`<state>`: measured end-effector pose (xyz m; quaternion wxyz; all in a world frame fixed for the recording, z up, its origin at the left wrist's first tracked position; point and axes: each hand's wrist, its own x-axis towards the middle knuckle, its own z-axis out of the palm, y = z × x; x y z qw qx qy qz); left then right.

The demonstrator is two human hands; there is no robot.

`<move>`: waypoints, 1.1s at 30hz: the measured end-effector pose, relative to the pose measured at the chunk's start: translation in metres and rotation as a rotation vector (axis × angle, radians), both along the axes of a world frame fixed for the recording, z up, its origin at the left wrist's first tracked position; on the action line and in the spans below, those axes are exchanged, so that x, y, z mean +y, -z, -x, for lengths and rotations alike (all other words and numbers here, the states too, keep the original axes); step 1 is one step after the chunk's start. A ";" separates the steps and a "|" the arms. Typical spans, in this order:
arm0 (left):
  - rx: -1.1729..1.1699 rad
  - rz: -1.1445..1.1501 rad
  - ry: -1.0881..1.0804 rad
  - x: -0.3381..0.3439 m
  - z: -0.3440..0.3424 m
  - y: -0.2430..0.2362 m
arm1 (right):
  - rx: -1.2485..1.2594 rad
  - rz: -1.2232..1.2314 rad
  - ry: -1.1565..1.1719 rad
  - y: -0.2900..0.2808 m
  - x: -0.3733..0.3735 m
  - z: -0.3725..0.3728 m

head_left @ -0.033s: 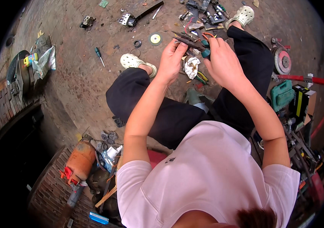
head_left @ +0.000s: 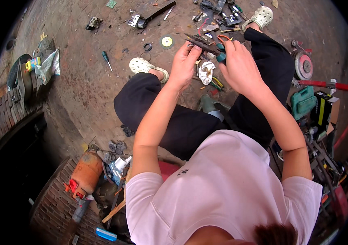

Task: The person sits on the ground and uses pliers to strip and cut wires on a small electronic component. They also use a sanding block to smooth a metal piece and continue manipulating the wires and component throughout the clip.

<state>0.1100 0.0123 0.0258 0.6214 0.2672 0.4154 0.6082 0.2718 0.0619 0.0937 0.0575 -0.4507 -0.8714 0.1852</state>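
Observation:
My right hand [head_left: 241, 69] is closed round the teal handles of dark-jawed long-nose pliers [head_left: 203, 45]. Their jaws point left, toward my left hand [head_left: 183, 65]. There the thumb and fingers are pinched together beside the jaw tips, on something too small to make out. Below the pliers, between my hands, a crumpled piece of silver foil [head_left: 205, 72] lies on the ground. Another tool with yellow and green handles [head_left: 216, 83] rests by the foil, partly covered.
Metal parts [head_left: 232, 17] are heaped beyond my hands. A screwdriver [head_left: 107, 60], a yellow-centred disc [head_left: 167, 42] and a black ring [head_left: 147, 47] lie to the left. At right are a red wheel [head_left: 303, 65] and a green case [head_left: 303, 102]; an orange gas cylinder [head_left: 86, 172] lies lower left.

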 end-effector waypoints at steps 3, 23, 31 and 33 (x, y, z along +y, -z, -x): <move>0.007 -0.007 0.009 0.000 0.000 -0.005 | 0.021 -0.024 -0.026 0.000 0.000 -0.002; 0.013 0.028 -0.001 0.000 0.001 -0.001 | 0.205 0.153 0.122 0.037 0.001 0.006; 0.607 0.217 0.124 0.015 0.038 0.000 | -0.054 -0.382 -0.005 0.006 0.045 -0.030; 1.170 0.130 0.171 0.013 0.041 0.006 | -0.083 -0.367 -0.048 -0.001 0.042 -0.030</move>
